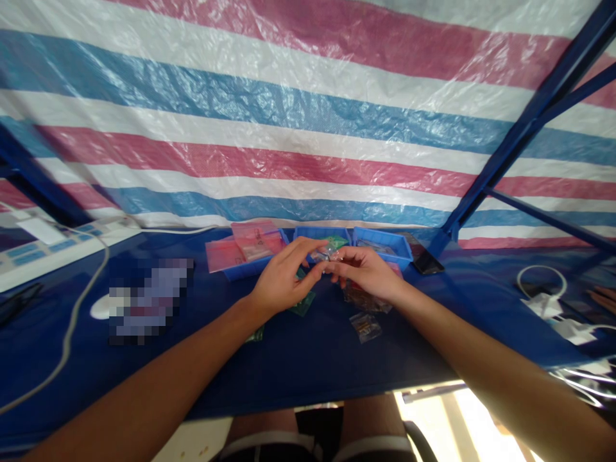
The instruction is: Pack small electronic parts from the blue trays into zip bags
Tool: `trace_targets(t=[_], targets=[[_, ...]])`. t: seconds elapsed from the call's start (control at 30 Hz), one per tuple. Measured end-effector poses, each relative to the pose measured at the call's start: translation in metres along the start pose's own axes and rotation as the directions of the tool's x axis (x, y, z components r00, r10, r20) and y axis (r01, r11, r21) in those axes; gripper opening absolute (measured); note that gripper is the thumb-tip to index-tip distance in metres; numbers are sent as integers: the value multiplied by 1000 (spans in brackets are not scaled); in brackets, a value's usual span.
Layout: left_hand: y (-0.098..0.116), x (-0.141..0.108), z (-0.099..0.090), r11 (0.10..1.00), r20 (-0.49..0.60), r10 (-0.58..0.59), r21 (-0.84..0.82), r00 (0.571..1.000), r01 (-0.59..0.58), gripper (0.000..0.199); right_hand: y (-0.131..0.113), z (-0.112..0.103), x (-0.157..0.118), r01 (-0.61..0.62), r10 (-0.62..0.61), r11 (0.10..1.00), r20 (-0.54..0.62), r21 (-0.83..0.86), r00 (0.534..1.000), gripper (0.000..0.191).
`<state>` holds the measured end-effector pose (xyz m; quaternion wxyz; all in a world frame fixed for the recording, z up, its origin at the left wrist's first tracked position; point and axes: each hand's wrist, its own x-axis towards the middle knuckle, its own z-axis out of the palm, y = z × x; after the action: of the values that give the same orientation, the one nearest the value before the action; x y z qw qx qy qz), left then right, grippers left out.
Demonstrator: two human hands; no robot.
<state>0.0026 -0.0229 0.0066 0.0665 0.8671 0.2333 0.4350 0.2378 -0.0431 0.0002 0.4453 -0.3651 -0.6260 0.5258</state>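
Between my two hands, over the front of the middle blue bin (322, 232), is a small clear plastic bag (329, 252). My left hand (289, 274) pinches it from the left, and my right hand (364, 271) grips its right side. Green packets (302, 303) lie partly hidden below my left hand. Under my right hand is a pile of clear packets with brownish contents (368, 299), and a single small packet (366, 326) lies nearer the table's front edge.
Red bags (255, 240) fill the left blue bin (235, 273). The right blue bin (402, 249) holds clear packets. Beside it lies a black phone (424, 256). A power strip (58, 253) and white cable (72, 327) are at left; white chargers (575, 328) are at right.
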Motion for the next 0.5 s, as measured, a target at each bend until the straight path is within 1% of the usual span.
trace_targets(t=[0.1,0.27,0.37,0.5], targets=[[-2,1,0,999,1,49,19,999,-49,48,2,-3,1,-15,15,998,-4,68,1000,36],[-8,1,4,987,59,149,44,987,-152,40,11,-6,2,-63,59,980,27,190,998,33],[-10,1,5,982,53,174,62,983,-177,38,12,-5,1,-79,75,980,26,180,997,33],[-10,2,4,983,37,178,32,983,-179,26,5,-3,-1,-107,105,986,16,126,994,35]])
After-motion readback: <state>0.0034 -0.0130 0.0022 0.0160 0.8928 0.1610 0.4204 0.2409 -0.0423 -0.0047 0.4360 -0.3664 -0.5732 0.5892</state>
